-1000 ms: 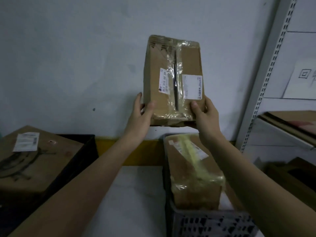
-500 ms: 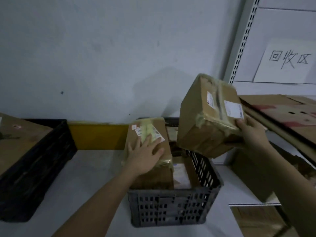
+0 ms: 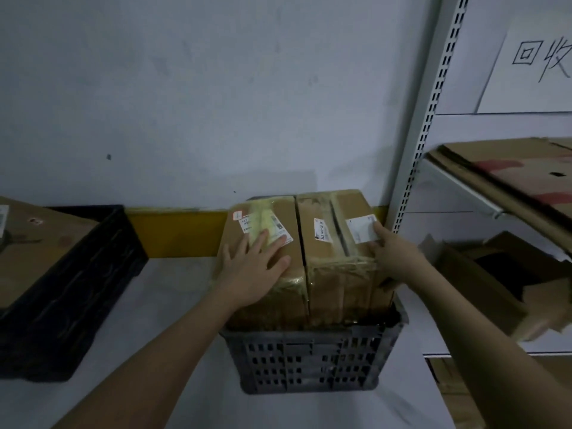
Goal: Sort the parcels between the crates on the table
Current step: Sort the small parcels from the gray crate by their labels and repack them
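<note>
We had our left hand (image 3: pixel 252 269) spread flat, fingers straight and fanned, on top of the left parcel (image 3: pixel 263 243), its fingertips reaching the white labels and the strip of yellowish tape there. Our right hand (image 3: pixel 394 253) lay against the right edge of the right parcel (image 3: pixel 332 243), fingers reaching up to the white label on its top; whether those fingers curled round the edge or only pressed on it we could not tell. The two cardboard parcels stood side by side between our hands, touching along their length, both wrapped in clear tape and both sticking up out of the grey crate (image 3: pixel 309 363) just below our wrists. That crate sat on the white table (image 3: pixel 173 305). Well off to the outside of our left hand stood a black crate (image 3: pixel 71 289) with a large brown box (image 3: pixel 37 252) in it, rising above its rim. Beyond our right hand ran a metal shelf upright (image 3: pixel 424 125), and further right flattened cardboard (image 3: pixel 510 171) lay on a shelf, with a handwritten paper sign (image 3: pixel 535 63) above it.
</note>
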A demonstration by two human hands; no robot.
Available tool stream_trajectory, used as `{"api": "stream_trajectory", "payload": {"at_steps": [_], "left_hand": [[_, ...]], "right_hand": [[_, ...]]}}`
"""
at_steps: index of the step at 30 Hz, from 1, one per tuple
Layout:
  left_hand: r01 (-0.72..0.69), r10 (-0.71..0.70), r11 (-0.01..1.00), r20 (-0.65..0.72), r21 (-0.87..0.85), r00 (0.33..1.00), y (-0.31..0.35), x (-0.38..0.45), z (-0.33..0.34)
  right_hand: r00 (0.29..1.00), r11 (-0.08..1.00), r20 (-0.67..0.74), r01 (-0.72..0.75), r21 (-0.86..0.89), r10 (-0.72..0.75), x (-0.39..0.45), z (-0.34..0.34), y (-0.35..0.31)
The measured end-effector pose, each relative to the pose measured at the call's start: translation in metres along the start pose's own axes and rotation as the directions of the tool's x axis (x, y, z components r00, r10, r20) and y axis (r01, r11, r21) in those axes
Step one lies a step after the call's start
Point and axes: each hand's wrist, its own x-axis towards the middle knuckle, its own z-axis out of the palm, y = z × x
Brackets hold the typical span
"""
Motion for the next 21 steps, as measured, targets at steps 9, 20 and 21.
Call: {"api": "stream_trajectory", "payload": {"at_steps": [9,20,21], "left_hand": [[0.006,-0.007,1.0,0.021,0.013,1.0,0.003,0.007,0.001],[0.007,0.053,0.931,0.153,-0.364,0.987,-0.012,0.008,-0.032],[0.011,0.048,0.891,0.119,-0.453,0.992,-0.017,0.008,-0.037]], "right_hand": [[0.999,0.971,-0.004,-0.032,-0.239,0.033,0.002,0.021,-0.001],[0.996,0.869,-0.063,0.031,-0.494,-0.071,-0.016,0.003,-0.049],[0.99,0.888,-0.075,0.075,-0.454,-0.122,-0.016,0.005,-0.065]]}}
